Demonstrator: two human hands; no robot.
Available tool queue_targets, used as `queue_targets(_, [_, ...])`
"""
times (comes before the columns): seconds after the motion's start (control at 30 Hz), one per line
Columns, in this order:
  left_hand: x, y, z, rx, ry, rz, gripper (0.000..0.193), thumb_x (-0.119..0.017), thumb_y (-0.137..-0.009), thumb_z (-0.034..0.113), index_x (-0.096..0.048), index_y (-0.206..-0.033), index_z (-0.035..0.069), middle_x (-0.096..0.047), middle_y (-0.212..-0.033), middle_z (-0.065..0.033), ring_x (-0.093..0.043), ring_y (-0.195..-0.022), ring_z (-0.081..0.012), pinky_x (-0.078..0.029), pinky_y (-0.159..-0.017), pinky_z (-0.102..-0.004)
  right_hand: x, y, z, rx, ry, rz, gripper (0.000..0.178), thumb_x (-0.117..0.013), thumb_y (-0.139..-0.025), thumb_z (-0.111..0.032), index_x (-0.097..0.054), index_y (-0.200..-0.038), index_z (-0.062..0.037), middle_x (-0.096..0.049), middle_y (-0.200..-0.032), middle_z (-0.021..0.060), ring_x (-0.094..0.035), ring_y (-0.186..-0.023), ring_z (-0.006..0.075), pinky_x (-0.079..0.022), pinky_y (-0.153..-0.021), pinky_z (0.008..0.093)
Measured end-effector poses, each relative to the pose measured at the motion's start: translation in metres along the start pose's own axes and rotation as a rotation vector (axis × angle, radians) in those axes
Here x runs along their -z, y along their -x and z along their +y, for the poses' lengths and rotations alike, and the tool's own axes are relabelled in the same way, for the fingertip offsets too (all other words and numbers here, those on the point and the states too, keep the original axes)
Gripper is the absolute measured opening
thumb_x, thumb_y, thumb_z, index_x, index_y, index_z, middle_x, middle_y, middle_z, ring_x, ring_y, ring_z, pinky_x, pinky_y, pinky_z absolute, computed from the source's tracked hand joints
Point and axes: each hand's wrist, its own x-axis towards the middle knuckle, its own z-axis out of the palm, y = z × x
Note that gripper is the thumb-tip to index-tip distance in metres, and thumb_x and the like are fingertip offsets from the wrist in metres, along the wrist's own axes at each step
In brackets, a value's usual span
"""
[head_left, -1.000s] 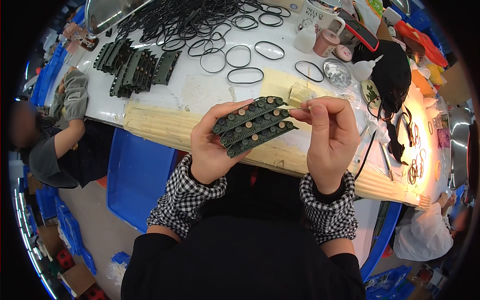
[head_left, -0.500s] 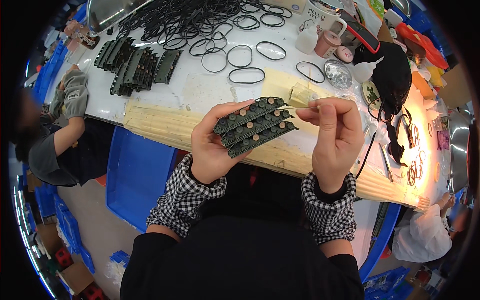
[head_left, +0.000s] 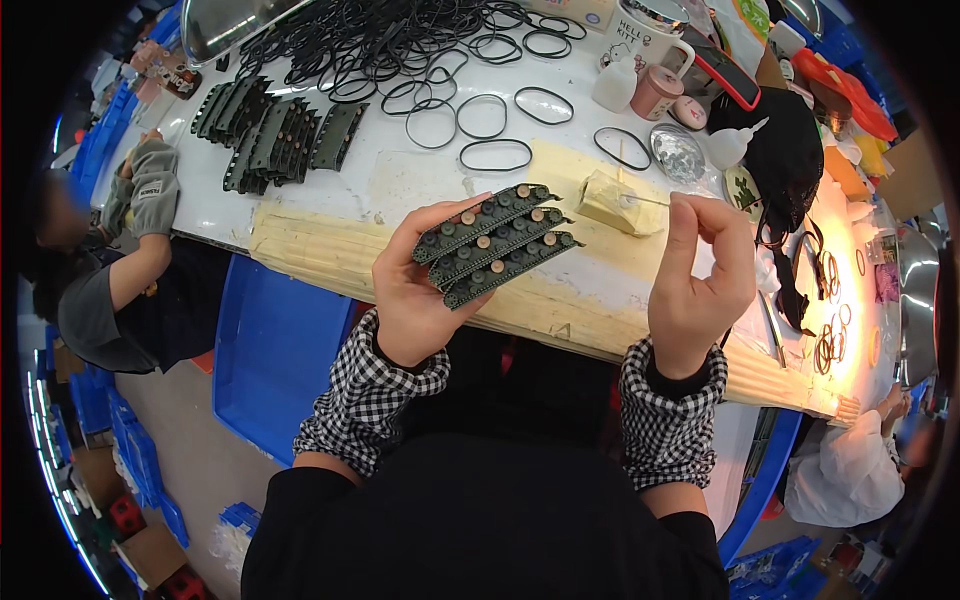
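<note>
My left hand [head_left: 405, 310] is closed round three dark green toothed plastic pieces [head_left: 495, 245], fanned out one below another. Rows of round grey and tan wheel-like discs run along them. To the right, my right hand [head_left: 705, 285] pinches a thin, needle-like stick [head_left: 652, 201] between thumb and fingertips. The stick points left, its tip at a small block wrapped in yellow tape [head_left: 600, 212] on the table; whether it touches is hard to tell. The right hand is apart from the green pieces.
Stacks of similar green pieces [head_left: 270, 145] stand at the far left. Behind lie a heap of black rubber bands [head_left: 370, 50] and several loose ones. A mug [head_left: 635, 40], a small white bottle [head_left: 613, 85] and a foil dish [head_left: 677, 150] stand back right. A co-worker's gloved hand [head_left: 152, 185] rests left.
My right hand has drawn right with the thin stick, away from the green pieces to the yellow-taped block. My left hand has shifted slightly left and tilted the green pieces.
</note>
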Motion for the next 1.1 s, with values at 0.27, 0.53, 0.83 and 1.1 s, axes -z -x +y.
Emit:
queue_targets(0.27, [-0.003,-0.001,-0.001,-0.036,-0.017,-0.010,0.058,-0.074,-0.073,-0.009,-0.050,-0.126,-0.005,-0.057,-0.123,-0.0144,-0.059,-0.113,-0.0191,-0.049,-0.097,-0.0303,-0.010,0.015,-0.026,-0.393,-0.712,-0.178,0.010,-0.055,-0.098,-0.005,-0.055,-0.097,0.0048,-0.063,-0.088,0.0084,-0.069,-0.082,0.0166,-0.053,-0.074,0.0248])
queue_targets(0.53, [-0.002,0.000,-0.002,-0.031,-0.022,-0.005,0.057,-0.074,-0.073,-0.008,-0.051,-0.126,-0.005,-0.057,-0.122,-0.0135,-0.059,-0.111,-0.0181,-0.049,-0.096,-0.0296,-0.013,0.016,-0.025,-0.358,-0.670,-0.192,0.010,-0.056,-0.097,-0.005,-0.056,-0.096,0.0053,-0.063,-0.086,0.0078,-0.069,-0.082,0.0164,-0.053,-0.073,0.0239])
queue_targets(0.83, [-0.001,0.000,-0.002,-0.042,-0.025,0.001,0.058,-0.073,-0.073,-0.009,-0.051,-0.126,-0.006,-0.058,-0.121,-0.0140,-0.060,-0.111,-0.0184,-0.049,-0.096,-0.0299,-0.013,0.015,-0.024,-0.385,-0.683,-0.140,0.010,-0.056,-0.097,-0.005,-0.056,-0.095,0.0048,-0.064,-0.087,0.0081,-0.069,-0.081,0.0160,-0.053,-0.073,0.0239])
queue_targets(1.1, [-0.002,-0.001,-0.002,-0.040,0.000,-0.007,0.057,-0.073,-0.073,-0.010,-0.052,-0.126,-0.005,-0.058,-0.120,-0.0133,-0.060,-0.111,-0.0181,-0.049,-0.095,-0.0297,-0.005,-0.006,0.022,0.082,0.309,-0.058,0.008,-0.067,-0.087,-0.007,-0.062,-0.084,-0.0025,-0.062,-0.083,0.0083,-0.061,-0.072,0.0241,-0.049,-0.065,0.0320])
